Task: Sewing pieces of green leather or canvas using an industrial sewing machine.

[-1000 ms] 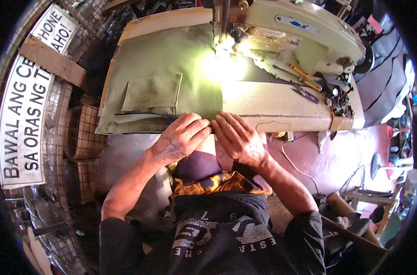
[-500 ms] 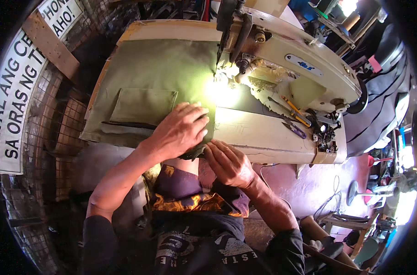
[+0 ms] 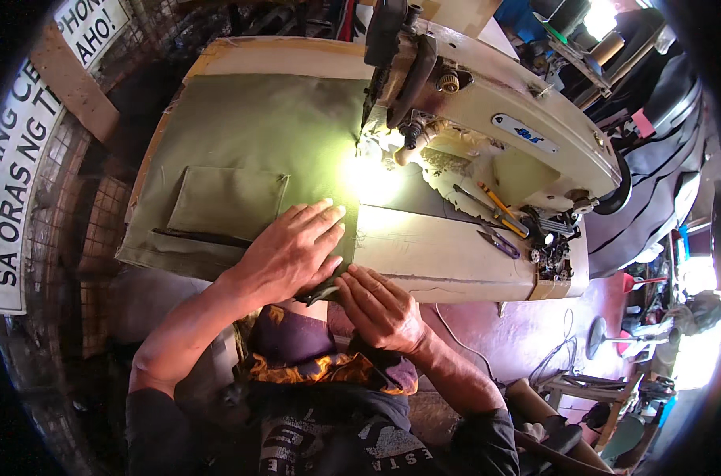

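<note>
Left hand (image 3: 293, 244) flat on cloth (image 3: 245, 119), not clamped; right hand (image 3: 383, 311) pinches its near edge; advisable: light left pressure, even right tension, edge straight toward machine (image 3: 487, 87).

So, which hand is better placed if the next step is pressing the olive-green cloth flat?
Probably the left hand: its extended fingers lie across the olive-green cloth. The right hand is at its near right corner, fingers close together.

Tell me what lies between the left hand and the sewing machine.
In the head view, the green cloth lies between the left hand and the sewing machine; glare hides detail near the needle.
</note>
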The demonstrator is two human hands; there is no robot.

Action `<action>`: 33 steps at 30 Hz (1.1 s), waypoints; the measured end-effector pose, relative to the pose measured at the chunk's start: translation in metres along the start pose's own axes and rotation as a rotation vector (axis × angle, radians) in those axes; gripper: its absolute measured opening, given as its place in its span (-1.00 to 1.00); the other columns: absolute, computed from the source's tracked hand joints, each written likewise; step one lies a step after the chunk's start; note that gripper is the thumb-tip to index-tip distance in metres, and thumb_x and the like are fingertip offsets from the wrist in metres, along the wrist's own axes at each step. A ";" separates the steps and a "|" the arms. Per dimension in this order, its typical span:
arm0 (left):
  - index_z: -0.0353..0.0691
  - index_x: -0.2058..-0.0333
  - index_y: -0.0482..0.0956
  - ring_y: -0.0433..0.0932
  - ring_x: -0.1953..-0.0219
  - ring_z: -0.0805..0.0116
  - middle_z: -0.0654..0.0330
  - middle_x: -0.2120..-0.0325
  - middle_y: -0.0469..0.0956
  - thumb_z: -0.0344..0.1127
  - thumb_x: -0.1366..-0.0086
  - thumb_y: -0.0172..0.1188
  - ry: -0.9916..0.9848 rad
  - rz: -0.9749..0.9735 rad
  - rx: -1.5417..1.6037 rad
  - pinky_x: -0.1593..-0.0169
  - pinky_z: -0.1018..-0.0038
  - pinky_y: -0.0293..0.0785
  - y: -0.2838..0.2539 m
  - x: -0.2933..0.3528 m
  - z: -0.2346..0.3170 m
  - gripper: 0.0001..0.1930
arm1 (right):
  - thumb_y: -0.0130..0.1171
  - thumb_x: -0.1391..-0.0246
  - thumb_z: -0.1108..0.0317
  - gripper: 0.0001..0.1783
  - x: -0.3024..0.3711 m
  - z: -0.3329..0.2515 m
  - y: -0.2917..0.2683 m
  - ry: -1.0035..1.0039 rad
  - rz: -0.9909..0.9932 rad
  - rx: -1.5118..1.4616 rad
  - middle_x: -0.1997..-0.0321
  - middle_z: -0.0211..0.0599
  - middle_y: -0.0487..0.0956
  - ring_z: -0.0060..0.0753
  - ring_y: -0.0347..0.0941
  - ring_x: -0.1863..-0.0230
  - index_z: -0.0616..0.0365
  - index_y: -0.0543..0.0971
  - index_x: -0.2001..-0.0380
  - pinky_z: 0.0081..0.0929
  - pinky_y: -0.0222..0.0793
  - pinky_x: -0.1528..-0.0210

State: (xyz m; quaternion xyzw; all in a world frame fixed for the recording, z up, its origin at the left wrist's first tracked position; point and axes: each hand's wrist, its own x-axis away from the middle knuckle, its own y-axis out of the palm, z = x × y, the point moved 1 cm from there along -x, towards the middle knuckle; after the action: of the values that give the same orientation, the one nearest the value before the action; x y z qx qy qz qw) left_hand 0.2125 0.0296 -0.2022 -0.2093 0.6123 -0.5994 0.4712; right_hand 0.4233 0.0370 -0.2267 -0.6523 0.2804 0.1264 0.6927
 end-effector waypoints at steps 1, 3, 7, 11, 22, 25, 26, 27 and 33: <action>-0.41 0.05 0.54 0.41 -0.20 0.04 -0.07 -0.07 0.49 -0.18 -0.28 0.20 -0.003 -0.003 -0.013 -0.26 0.21 0.32 0.000 0.000 -0.001 -0.59 | 0.27 0.10 0.46 -0.63 -0.002 0.000 0.000 0.026 0.007 -0.030 0.14 -0.04 0.65 -0.08 0.63 0.01 0.41 0.62 0.16 -0.21 0.62 -0.04; -0.39 0.05 0.54 0.42 -0.19 0.05 -0.06 -0.06 0.50 -0.19 -0.25 0.20 0.002 0.003 -0.039 -0.25 0.22 0.32 0.001 -0.003 -0.003 -0.60 | 0.24 0.08 0.45 -0.60 -0.005 0.006 -0.001 0.023 0.030 -0.035 0.11 -0.03 0.63 -0.07 0.61 0.00 0.42 0.61 0.12 -0.21 0.59 -0.08; -0.38 0.06 0.55 0.43 -0.18 0.07 -0.04 -0.04 0.51 -0.20 -0.24 0.21 -0.002 0.016 -0.021 -0.24 0.22 0.32 0.001 -0.013 -0.012 -0.61 | 0.21 0.12 0.43 -0.53 -0.012 0.020 0.000 0.024 -0.028 -0.054 0.07 -0.01 0.61 -0.06 0.59 -0.02 0.43 0.58 0.07 -0.22 0.56 -0.11; -0.37 0.00 0.52 0.43 -0.17 -0.01 -0.06 -0.08 0.48 -0.26 -0.26 0.18 -0.006 -0.013 0.039 -0.24 0.15 0.33 0.005 -0.025 -0.028 -0.61 | 0.20 0.13 0.42 -0.50 -0.021 0.035 0.003 0.057 -0.016 -0.100 0.08 -0.01 0.61 -0.05 0.59 -0.01 0.44 0.57 0.06 -0.22 0.56 -0.11; -0.35 0.05 0.53 0.43 -0.12 0.11 0.01 0.01 0.51 -0.22 -0.23 0.16 0.074 0.066 -0.009 -0.16 0.26 0.37 0.011 -0.055 -0.065 -0.61 | 0.19 0.13 0.48 -0.50 -0.047 0.075 0.010 0.080 -0.071 -0.172 0.09 -0.02 0.60 -0.08 0.60 0.03 0.45 0.55 0.04 -0.21 0.57 -0.07; -0.34 0.07 0.54 0.43 -0.11 0.11 0.01 0.02 0.51 -0.21 -0.23 0.16 0.071 0.046 -0.001 -0.16 0.26 0.37 0.010 -0.058 -0.069 -0.62 | 0.21 0.14 0.47 -0.50 -0.049 0.080 0.013 0.074 -0.060 -0.166 0.09 -0.02 0.61 -0.09 0.60 0.02 0.44 0.56 0.04 -0.23 0.57 -0.06; -0.34 0.08 0.55 0.43 -0.11 0.11 0.02 0.02 0.51 -0.20 -0.22 0.17 0.078 0.038 -0.007 -0.15 0.26 0.37 0.010 -0.058 -0.069 -0.63 | 0.21 0.14 0.47 -0.50 -0.049 0.081 0.012 0.067 -0.032 -0.167 0.09 -0.02 0.61 -0.09 0.60 0.02 0.44 0.56 0.04 -0.23 0.57 -0.06; -0.33 0.10 0.56 0.43 -0.10 0.12 0.03 0.03 0.52 -0.20 -0.22 0.17 0.082 0.028 -0.003 -0.15 0.26 0.37 0.010 -0.059 -0.069 -0.64 | 0.21 0.15 0.47 -0.50 -0.050 0.082 0.012 0.063 -0.058 -0.163 0.09 -0.02 0.61 -0.10 0.60 0.01 0.44 0.56 0.04 -0.23 0.57 -0.07; -0.33 0.06 0.55 0.44 -0.14 0.05 0.00 -0.01 0.52 -0.28 -0.20 0.21 0.074 0.016 0.044 -0.21 0.20 0.37 0.012 -0.073 -0.084 -0.64 | 0.21 0.15 0.46 -0.51 -0.055 0.096 0.017 0.059 -0.086 -0.146 0.06 -0.04 0.60 -0.12 0.59 -0.02 0.40 0.58 0.05 -0.22 0.54 -0.11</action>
State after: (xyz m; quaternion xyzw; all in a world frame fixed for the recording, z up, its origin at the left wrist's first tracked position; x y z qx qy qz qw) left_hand 0.1804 0.1370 -0.2033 -0.1717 0.6176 -0.6162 0.4576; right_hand 0.3913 0.1434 -0.2111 -0.7160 0.2626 0.0976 0.6394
